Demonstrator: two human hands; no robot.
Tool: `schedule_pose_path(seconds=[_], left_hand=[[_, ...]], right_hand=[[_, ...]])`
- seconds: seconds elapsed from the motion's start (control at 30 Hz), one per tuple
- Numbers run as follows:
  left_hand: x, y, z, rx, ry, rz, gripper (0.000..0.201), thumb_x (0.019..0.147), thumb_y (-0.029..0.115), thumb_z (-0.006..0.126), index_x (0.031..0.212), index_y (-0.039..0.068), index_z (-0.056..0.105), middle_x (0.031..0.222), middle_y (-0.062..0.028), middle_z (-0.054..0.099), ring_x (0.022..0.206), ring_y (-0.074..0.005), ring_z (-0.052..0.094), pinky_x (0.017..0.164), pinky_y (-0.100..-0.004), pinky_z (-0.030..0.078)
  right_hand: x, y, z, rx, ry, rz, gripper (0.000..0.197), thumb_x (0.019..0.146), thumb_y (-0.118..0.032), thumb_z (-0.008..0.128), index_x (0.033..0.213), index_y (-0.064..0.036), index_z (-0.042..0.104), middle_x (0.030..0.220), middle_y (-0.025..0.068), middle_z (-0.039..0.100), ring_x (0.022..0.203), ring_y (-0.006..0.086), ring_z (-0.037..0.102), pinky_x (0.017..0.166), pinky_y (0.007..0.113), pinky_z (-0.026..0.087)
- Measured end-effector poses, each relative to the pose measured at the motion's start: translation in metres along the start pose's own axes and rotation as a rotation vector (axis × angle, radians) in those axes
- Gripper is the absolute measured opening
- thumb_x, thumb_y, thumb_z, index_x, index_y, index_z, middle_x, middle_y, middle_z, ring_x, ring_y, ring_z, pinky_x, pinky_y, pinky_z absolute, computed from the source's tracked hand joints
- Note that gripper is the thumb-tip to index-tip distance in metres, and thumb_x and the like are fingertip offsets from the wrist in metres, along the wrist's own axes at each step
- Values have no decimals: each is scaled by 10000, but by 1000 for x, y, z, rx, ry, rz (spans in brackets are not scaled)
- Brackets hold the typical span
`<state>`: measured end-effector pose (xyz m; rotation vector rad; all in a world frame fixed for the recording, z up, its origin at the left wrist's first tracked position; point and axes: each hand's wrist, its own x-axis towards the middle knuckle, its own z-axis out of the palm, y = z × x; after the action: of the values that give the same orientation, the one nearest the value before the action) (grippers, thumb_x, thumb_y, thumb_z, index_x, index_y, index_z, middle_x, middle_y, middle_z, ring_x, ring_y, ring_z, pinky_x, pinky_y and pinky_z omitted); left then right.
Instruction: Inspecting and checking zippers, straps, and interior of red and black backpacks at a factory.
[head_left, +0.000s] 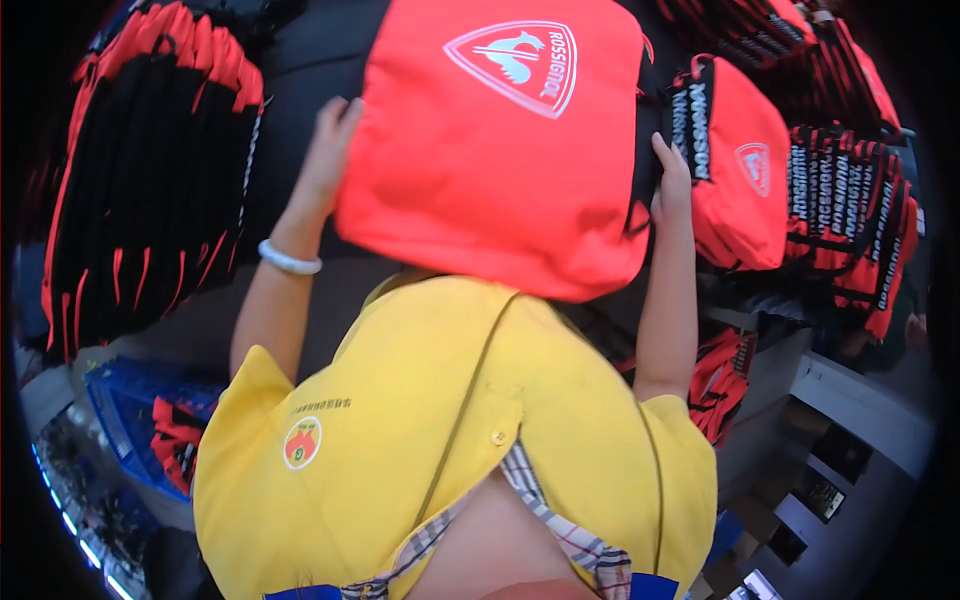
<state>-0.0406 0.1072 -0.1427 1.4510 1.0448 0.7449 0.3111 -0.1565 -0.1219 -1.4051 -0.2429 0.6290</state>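
A large red bag with a white shield-shaped emblem lies in front of me, its black side panel showing on the right. My left hand holds its left edge, fingers pointing away from me along the side. At the right edge my right hand grips the bag by its black side, with the fingertips partly hidden. A pale bangle circles my left wrist.
To the left stands a thick stack of black and red bags. Another red bag lies close to my right hand, beside a row of bags with lettered straps. A blue crate holds red and black pieces at lower left.
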Motion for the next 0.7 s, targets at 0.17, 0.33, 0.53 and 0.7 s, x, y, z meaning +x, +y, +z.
schedule_pose_path(seconds=[0.17, 0.33, 0.53, 0.7], left_hand=[[-50, -67, -14, -582, -357, -693, 510, 944, 475, 507, 1249, 66, 529, 1067, -44, 637, 893, -112, 613, 802, -245, 466], [-96, -46, -20, -799, -331, -635, 483, 986, 420, 427, 1306, 63, 488, 1265, -69, 554, 1192, -152, 499, 1007, -337, 374], [-110, 43, 9, -767, -601, -236, 535, 891, 125, 570, 1370, 74, 337, 1343, -58, 439, 1267, -171, 411, 1083, -350, 288], [-120, 92, 60, -617, -604, 47, 675, 818, 21, 687, 1352, 84, 279, 1314, -75, 419, 1221, -169, 446, 1027, -335, 391]], right_hand=[[-2, 83, -45, -435, 30, 133, 625, 876, -255, 667, 1353, 65, 421, 1273, 168, 523, 1122, 199, 539, 950, 280, 423], [-43, 81, -48, -541, 33, -23, 494, 903, -163, 622, 1317, 48, 454, 1289, 188, 526, 1176, 211, 519, 977, 316, 413], [-127, -12, 47, -699, -135, -445, 299, 860, -134, 639, 1129, -11, 598, 1088, 118, 626, 1018, 226, 596, 858, 332, 459], [-166, -45, 101, -734, -450, -616, 355, 703, -103, 780, 1000, 3, 617, 896, 134, 632, 829, 253, 624, 737, 324, 484]])
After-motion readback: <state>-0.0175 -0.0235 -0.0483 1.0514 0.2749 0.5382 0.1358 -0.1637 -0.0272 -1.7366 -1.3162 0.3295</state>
